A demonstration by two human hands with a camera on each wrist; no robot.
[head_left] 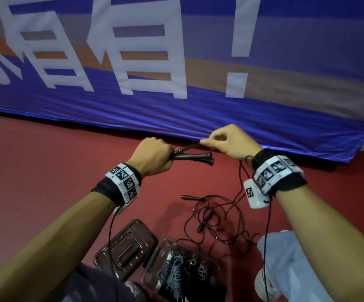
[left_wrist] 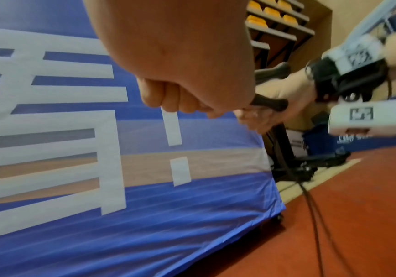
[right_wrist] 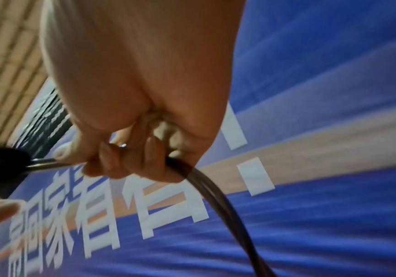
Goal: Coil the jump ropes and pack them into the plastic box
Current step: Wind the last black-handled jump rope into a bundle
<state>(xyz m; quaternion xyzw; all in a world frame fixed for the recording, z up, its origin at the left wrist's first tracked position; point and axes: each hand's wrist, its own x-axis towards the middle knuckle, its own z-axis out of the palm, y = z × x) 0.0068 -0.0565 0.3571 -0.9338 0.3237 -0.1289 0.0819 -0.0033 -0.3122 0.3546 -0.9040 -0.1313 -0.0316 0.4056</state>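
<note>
Gripping both handles side by side in the left hand, long axis toward the right. Right hand pinches the doubled cord just beside them; the slack falls to the floor tangle, plastic box below, near the person.

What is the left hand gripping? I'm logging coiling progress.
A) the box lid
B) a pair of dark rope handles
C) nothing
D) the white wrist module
B: the left hand is curled round the two dark flared jump-rope handles, while the right hand pinches the thin dark cord leading off them.
</note>
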